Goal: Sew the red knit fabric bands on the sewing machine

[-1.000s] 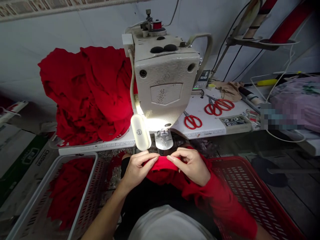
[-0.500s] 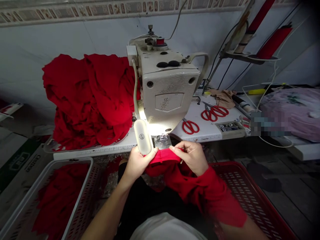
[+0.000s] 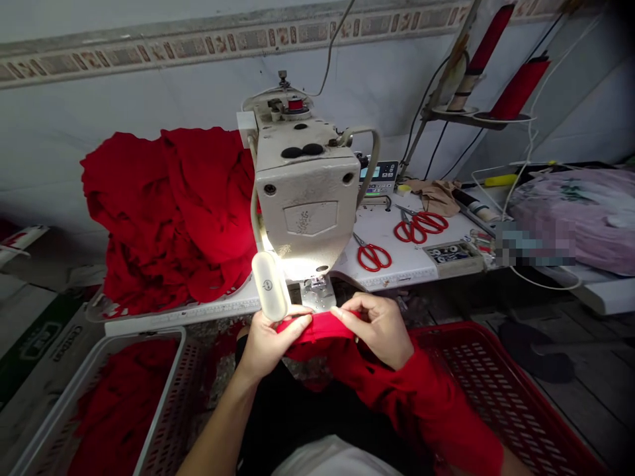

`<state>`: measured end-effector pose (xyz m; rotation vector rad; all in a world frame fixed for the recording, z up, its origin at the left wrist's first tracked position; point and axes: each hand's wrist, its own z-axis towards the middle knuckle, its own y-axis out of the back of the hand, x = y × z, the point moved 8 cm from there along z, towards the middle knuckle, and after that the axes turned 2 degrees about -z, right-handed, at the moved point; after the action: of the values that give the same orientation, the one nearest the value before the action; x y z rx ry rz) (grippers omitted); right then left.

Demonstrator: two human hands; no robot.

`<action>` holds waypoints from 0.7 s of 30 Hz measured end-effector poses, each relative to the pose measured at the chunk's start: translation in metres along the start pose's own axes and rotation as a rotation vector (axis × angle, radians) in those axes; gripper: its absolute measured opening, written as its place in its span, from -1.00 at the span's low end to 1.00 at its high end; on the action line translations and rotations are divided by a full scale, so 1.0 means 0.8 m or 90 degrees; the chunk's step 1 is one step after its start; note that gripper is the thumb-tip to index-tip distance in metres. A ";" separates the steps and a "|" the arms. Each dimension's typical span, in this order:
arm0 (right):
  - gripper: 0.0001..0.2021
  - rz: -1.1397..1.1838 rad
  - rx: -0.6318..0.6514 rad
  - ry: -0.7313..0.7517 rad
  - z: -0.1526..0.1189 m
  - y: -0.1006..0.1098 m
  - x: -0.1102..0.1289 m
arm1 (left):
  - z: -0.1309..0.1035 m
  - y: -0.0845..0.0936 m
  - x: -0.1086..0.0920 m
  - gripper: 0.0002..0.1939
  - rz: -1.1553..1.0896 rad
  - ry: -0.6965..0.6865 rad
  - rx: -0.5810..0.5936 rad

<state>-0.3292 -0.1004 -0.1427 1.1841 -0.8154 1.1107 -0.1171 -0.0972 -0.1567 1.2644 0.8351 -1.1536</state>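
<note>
A strip of red fabric [image 3: 327,325] is stretched between my two hands, just in front of the metal needle plate [image 3: 318,295] of the sewing machine [image 3: 305,192]. My left hand [image 3: 270,340] pinches its left end, beside the white lamp [image 3: 270,285]. At the right end, my right hand [image 3: 380,327] grips the fabric between thumb and fingers. More red cloth hangs below and lies around my right forearm. The lamp lights the needle area.
A big red fabric pile [image 3: 173,218] lies left of the machine. Red-handled scissors [image 3: 374,256] and a parts tray [image 3: 452,255] are on the right. A white basket [image 3: 179,337] and a red basket [image 3: 516,396] flank my legs.
The view has shifted, so the machine appears lower and further left. The fabric between my hands now shows a little apart from the needle plate, and both hands still hold it.
</note>
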 end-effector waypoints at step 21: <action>-0.69 0.070 -0.033 -0.086 0.019 0.000 -0.043 | 0.021 0.000 0.007 -0.72 -0.010 0.089 -0.029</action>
<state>-0.3382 -0.1230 -0.1716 1.1926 -1.0175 1.1001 -0.1178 -0.1143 -0.1591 1.3128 0.9711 -1.0624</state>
